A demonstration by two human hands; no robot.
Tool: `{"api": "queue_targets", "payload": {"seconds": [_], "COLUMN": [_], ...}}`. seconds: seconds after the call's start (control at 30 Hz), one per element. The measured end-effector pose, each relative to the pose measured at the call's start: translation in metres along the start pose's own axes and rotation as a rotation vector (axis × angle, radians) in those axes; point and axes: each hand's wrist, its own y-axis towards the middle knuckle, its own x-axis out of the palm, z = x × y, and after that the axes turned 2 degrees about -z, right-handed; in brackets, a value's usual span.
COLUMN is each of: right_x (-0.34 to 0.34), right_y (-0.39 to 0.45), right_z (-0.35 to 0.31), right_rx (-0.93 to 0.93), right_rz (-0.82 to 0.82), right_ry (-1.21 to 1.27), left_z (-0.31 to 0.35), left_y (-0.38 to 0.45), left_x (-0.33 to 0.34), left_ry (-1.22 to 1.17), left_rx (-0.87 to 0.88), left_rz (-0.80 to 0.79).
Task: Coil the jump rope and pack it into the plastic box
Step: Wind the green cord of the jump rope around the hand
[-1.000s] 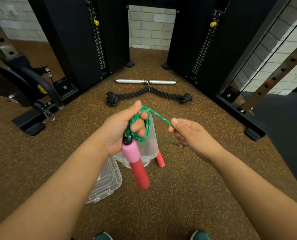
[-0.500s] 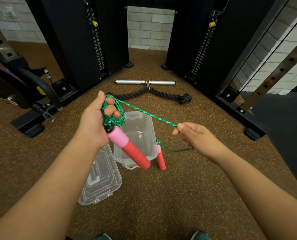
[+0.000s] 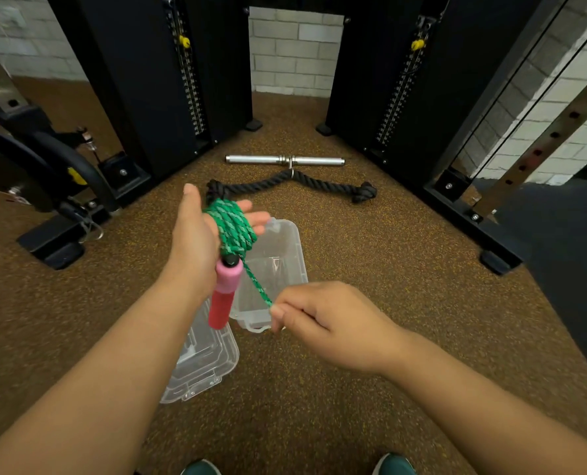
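The green jump rope [image 3: 233, 231] is wound in several loops around my left hand [image 3: 196, 241], whose fingers stretch out flat over the clear plastic box [image 3: 293, 234] on the floor. One pink-and-red handle [image 3: 225, 293] hangs down from the coil below that hand. A taut strand runs from the coil down to my right hand [image 3: 326, 323], which pinches it between thumb and fingers near the box's front edge. The rope's other handle is hidden.
The box's clear lid [image 3: 209, 368] lies on the floor at its front left. Farther back lie a black rope attachment [image 3: 295, 181] and a steel bar [image 3: 285, 160]. Black weight-machine columns stand left and right; my shoes show at the bottom edge.
My right hand has swung from the right down to the box's front, carrying the strand under my left hand. My left fingers have straightened. The second handle is no longer visible.
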Motion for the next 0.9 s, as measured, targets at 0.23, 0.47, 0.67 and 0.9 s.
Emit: {"api": "queue_targets", "payload": {"seconds": [0.23, 0.47, 0.67, 0.9], "right_x": [-0.026, -0.027, -0.017, -0.013], "right_y": [0.005, 0.012, 0.012, 0.000], "right_z": [0.012, 0.038, 0.046, 0.063], "right_rx": [0.125, 0.329, 0.386, 0.392], "right_rz": [0.211, 0.329, 0.246, 0.166], "right_ry": [0.473, 0.581, 0.912, 1.134], "left_z": [-0.018, -0.020, -0.010, 0.010], "left_y": [-0.021, -0.023, -0.020, -0.007], "left_x": [0.018, 0.026, 0.019, -0.004], "left_ry": [0.763, 0.709, 0.467, 0.008], "left_rx": [-0.065, -0.140, -0.102, 0.035], "left_rz": [-0.276, -0.635, -0.520, -0.287]}}
